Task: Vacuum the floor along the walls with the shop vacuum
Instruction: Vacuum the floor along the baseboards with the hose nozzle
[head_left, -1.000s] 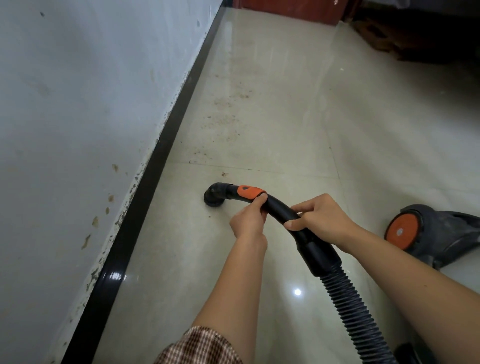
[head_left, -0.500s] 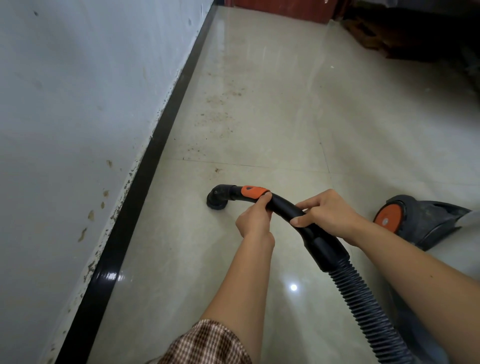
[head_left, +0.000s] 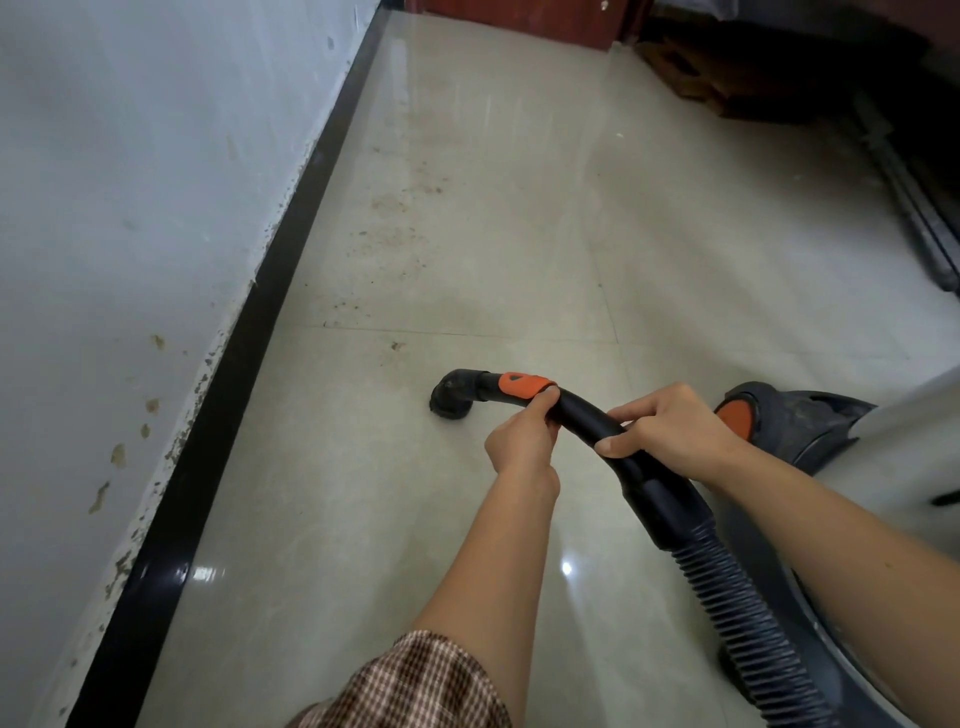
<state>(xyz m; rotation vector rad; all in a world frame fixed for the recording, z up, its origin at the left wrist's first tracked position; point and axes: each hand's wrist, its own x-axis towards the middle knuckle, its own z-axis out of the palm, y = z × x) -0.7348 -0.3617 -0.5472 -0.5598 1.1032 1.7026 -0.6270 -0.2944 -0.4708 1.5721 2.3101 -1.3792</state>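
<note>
Reviewer: Hands, where?
Annotator: Left hand (head_left: 522, 441) wraps the curved black plastic vacuum wand (head_left: 582, 415) just behind its orange slider. Right hand (head_left: 670, 436) grips lower, above the ribbed black hose (head_left: 748, 623). Round black nozzle (head_left: 451, 397) is ahead of both and seems to touch the beige tile floor (head_left: 467, 208).
Reviewer: Changes? Counts?
Annotator: Grips unchanged; grey shop vacuum (head_left: 800, 421) is nearer the right hand. Two hands, one wand, one hose, one vacuum.

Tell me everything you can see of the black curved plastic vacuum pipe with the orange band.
The black curved plastic pipe looks smooth and glossy. Its elbow nozzle points down onto the beige floor tile, apart from the black baseboard. An orange band sits behind the nozzle. The left hand grips just behind the band, the right hand further back. A wider cuff joins it to the ribbed hose.
</note>
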